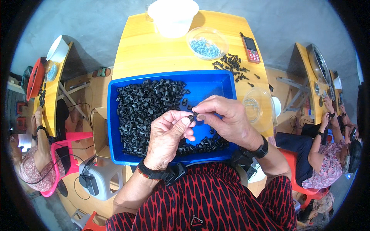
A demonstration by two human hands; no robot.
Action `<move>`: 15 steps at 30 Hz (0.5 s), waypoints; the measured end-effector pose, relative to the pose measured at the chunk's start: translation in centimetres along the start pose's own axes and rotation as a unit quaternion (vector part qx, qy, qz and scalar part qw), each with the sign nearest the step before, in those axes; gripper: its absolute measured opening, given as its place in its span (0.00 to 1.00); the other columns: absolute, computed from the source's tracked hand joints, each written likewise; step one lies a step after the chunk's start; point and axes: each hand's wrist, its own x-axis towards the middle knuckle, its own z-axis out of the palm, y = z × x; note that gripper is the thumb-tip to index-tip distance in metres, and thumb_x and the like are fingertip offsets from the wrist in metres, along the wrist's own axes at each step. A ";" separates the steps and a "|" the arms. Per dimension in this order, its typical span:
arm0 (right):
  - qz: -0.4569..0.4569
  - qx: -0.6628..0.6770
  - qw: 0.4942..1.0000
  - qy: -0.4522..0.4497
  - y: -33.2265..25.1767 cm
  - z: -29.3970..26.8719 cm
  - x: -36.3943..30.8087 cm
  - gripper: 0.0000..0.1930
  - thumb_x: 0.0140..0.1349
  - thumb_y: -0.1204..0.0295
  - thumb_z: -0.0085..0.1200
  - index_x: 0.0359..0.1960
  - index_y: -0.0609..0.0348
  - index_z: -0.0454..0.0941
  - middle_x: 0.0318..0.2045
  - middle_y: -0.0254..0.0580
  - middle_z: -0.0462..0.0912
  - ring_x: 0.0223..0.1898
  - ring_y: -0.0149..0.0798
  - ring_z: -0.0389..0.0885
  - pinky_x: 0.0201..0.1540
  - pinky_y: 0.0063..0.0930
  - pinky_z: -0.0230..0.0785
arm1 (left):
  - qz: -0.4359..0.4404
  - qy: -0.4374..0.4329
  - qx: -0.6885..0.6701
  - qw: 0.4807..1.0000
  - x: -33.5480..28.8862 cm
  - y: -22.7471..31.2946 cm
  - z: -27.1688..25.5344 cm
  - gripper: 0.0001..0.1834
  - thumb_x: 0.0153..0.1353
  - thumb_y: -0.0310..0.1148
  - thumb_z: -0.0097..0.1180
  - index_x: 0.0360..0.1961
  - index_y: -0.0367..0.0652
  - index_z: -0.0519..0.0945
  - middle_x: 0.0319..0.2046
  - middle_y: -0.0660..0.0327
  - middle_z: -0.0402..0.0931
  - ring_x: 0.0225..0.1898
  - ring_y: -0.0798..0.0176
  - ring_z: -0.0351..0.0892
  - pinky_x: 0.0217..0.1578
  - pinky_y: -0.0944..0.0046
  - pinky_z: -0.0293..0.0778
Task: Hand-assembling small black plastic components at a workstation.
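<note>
Honestly, looks like a fitting-together step: the left hand and right hand pinch small black plastic parts where they meet, blue rectangular plastic tray below them. Next push probably wants careful lining-up.

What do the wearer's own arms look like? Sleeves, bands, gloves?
Short sleeves, black with a red netlike pattern. Left grip and right grip ungloved. Left wristband black, reddish-brown beaded bracelet beside it. Right wristband also black.
</note>
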 end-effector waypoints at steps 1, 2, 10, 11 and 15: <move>0.004 0.004 1.000 -0.001 0.0 0.0 -0.1 0.08 0.58 0.83 0.59 0.40 0.62 0.81 0.32 0.44 0.83 0.33 0.41 0.85 0.35 0.29 0.77 | 0.000 0.000 0.000 1.000 0.0 0.0 0.0 0.08 0.67 0.26 0.58 0.44 0.34 0.80 0.34 0.57 0.83 0.28 0.69 0.81 0.31 0.65 0.84; 0.004 0.004 1.000 -0.001 0.1 0.0 -0.1 0.08 0.58 0.83 0.59 0.40 0.62 0.81 0.32 0.44 0.83 0.33 0.41 0.85 0.35 0.29 0.77 | -0.002 0.002 0.002 1.000 0.0 0.0 0.0 0.08 0.67 0.26 0.58 0.44 0.34 0.80 0.34 0.57 0.83 0.28 0.69 0.81 0.31 0.65 0.84; -0.038 -0.035 0.999 -0.004 0.1 0.4 -0.3 0.10 0.58 0.84 0.59 0.40 0.59 0.81 0.35 0.42 0.85 0.37 0.43 0.86 0.39 0.30 0.79 | -0.007 0.007 0.008 1.000 0.0 0.0 0.1 0.07 0.67 0.26 0.58 0.43 0.34 0.80 0.34 0.57 0.83 0.29 0.69 0.82 0.31 0.65 0.84; -0.038 -0.035 0.999 -0.004 0.1 0.4 -0.3 0.10 0.58 0.84 0.59 0.40 0.59 0.81 0.35 0.42 0.85 0.37 0.43 0.86 0.39 0.30 0.79 | -0.007 0.009 0.007 1.000 0.0 0.0 0.1 0.07 0.67 0.26 0.58 0.43 0.34 0.80 0.34 0.57 0.83 0.29 0.69 0.82 0.32 0.65 0.84; -0.032 -0.010 0.999 -0.010 0.2 0.4 -0.3 0.09 0.58 0.84 0.59 0.40 0.60 0.82 0.35 0.42 0.86 0.37 0.41 0.86 0.40 0.29 0.79 | -0.003 0.004 0.006 1.000 0.0 -0.2 -0.1 0.06 0.67 0.24 0.58 0.43 0.35 0.80 0.34 0.57 0.83 0.30 0.69 0.82 0.33 0.65 0.84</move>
